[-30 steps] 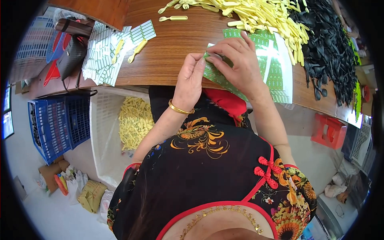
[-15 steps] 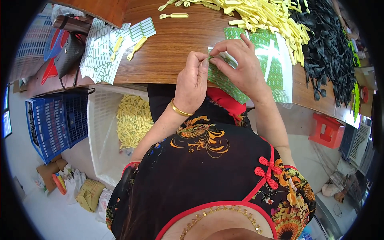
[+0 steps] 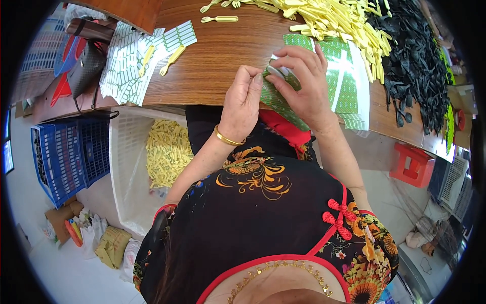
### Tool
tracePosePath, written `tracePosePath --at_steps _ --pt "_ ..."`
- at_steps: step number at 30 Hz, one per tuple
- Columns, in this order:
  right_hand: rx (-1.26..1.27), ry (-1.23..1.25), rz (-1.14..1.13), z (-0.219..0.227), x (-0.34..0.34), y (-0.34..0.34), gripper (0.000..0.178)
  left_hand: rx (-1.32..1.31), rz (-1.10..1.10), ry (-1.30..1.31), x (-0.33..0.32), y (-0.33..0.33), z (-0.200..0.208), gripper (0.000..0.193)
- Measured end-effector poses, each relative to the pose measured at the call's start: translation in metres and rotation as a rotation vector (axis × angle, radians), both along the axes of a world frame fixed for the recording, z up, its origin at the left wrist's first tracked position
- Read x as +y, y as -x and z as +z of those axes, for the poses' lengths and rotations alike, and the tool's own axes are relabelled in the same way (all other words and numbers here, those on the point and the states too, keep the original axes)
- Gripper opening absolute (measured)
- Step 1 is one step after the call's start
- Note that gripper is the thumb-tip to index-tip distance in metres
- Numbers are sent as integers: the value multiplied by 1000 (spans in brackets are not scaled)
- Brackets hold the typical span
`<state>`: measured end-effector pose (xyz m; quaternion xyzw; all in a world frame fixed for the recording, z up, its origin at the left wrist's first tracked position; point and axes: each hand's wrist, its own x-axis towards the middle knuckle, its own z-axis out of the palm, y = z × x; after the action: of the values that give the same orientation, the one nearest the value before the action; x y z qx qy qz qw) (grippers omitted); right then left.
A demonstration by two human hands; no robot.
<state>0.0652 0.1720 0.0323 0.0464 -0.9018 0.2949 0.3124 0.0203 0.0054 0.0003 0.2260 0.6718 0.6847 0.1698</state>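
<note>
On the left side of the frame stands a blue crate, and above it, toward the upper left, a dark bag lies at the table's edge. Just right of the bag, pale sheets with green outlines overlap on the brown wooden table, with two yellow forks resting on them. Below them, left of centre, a white crate holds a pile of small yellow pieces. Near the top edge, a single yellow fork lies on its own.

In the upper middle, the left hand has its thumb and forefinger pressed together at the left edge of a green printed sheet, which slants between the two hands at the table's near edge. Right of it, the right hand arches over the sheet, its fingers curved and the thumb set apart from the forefinger; whether it pinches anything cannot be told.

Beside and partly behind that hand, more green sheets lie on the table. Above them spreads a heap of yellow forks, next to a mound of black utensils at the upper right. Below the mound, on the right, a red stool stands on the floor.
</note>
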Motion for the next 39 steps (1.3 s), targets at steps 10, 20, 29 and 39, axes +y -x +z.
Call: tracePosePath --at_steps 10,20,29,39 --pt "-280 401 197 9 9 2 11 481 102 207 -3 -4 16 10" --pt "-22 -101 103 -14 0 1 21 240 121 99 0 -2 -6 10" --pt "-62 67 39 2 -5 0 16 413 127 155 -3 -2 11 10" --pt "60 -118 105 -7 -2 2 24 273 119 129 -1 -3 1 10"
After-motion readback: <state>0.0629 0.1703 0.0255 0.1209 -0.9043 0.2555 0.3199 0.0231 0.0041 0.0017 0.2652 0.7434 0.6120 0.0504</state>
